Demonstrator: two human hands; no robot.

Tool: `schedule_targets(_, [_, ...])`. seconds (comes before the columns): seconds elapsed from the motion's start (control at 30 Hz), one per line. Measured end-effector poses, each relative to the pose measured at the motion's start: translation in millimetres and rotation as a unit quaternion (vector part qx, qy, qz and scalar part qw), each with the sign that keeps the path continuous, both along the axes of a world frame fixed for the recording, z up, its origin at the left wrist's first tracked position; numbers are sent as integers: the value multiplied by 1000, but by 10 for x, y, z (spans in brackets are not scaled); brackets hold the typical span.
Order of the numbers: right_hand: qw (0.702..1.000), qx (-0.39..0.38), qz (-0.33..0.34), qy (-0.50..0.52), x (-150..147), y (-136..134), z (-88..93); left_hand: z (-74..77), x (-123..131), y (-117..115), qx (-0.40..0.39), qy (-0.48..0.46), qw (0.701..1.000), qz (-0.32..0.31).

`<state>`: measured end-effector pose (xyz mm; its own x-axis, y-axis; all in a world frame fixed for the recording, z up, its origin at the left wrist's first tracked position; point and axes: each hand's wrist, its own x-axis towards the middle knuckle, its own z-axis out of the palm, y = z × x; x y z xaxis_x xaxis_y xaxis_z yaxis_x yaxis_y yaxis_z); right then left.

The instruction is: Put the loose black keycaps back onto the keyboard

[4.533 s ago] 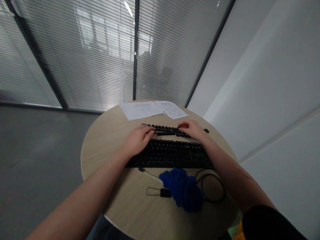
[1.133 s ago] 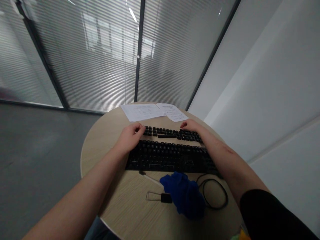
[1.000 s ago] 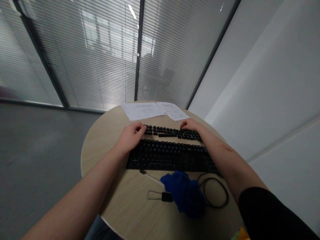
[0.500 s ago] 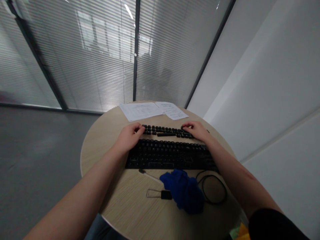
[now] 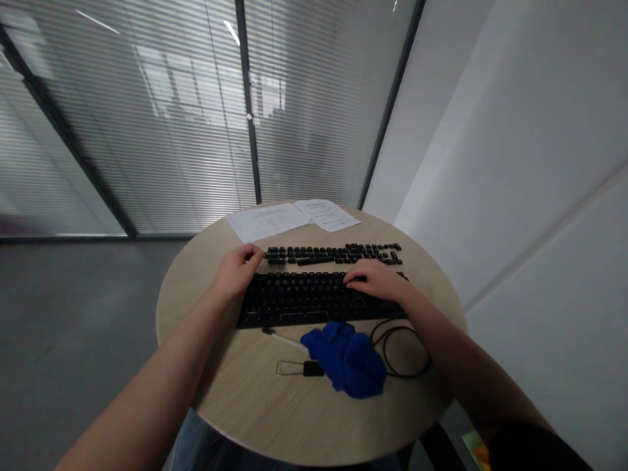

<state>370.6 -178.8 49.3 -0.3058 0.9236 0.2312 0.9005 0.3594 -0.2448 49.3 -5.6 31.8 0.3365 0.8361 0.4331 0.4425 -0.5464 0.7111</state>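
A black keyboard [image 5: 294, 314] lies across the round table, with many of its lower keys off. Behind it, loose black keycaps [image 5: 314, 252] are laid out in rows, a long space bar keycap [image 5: 315, 260] among them. My left hand [image 5: 239, 269] is closed in a pinch at the left end of these rows; whatever its fingertips hold is too small to make out. Over the upper right part of the keyboard is my right hand [image 5: 375, 280], its thumb and fingers pressed together, and anything between them is hidden.
Nearer me on the table [image 5: 255, 405] are a crumpled blue cloth [image 5: 346, 363], a wire puller with a black handle [image 5: 313, 369], a white-handled brush [image 5: 287, 339] and a coiled black cable [image 5: 407, 375]. Printed sheets [image 5: 267, 221] lie at the far edge. A white wall stands at right.
My right hand has moved from the keycap rows toward me, onto the keyboard. The left hand stays pinched at the rows' left end. The whole view has shifted slightly.
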Motion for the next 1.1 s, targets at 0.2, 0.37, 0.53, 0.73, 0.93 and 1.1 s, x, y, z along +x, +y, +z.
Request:
schedule_targets(0.2, [1000, -6, 14, -8, -17, 19, -79, -21, -1, 17, -9, 15, 1000, 6])
schedule_targets(0.37, [1000, 0, 28, -5, -31, 37, -96, -7, -3, 5, -18, 18, 1000, 5])
schedule_targets(0.53, [999, 2, 33, -6, -45, 39, -93, -15, -5, 23, -15, 17, 1000, 6])
schedule_targets(0.73, [999, 0, 33, -33, -23, 54, -112, -27, -1, 51, -18, 27, 999, 2])
schedule_targets(0.93, [997, 21, 48, -48, -30, 54, -112, -15, -2, 34, -19, 22, 1000, 2])
schedule_targets(1.1, [994, 65, 61, -56, -45, 52, -109, 13, -6, 8, -18, 25, 1000, 4])
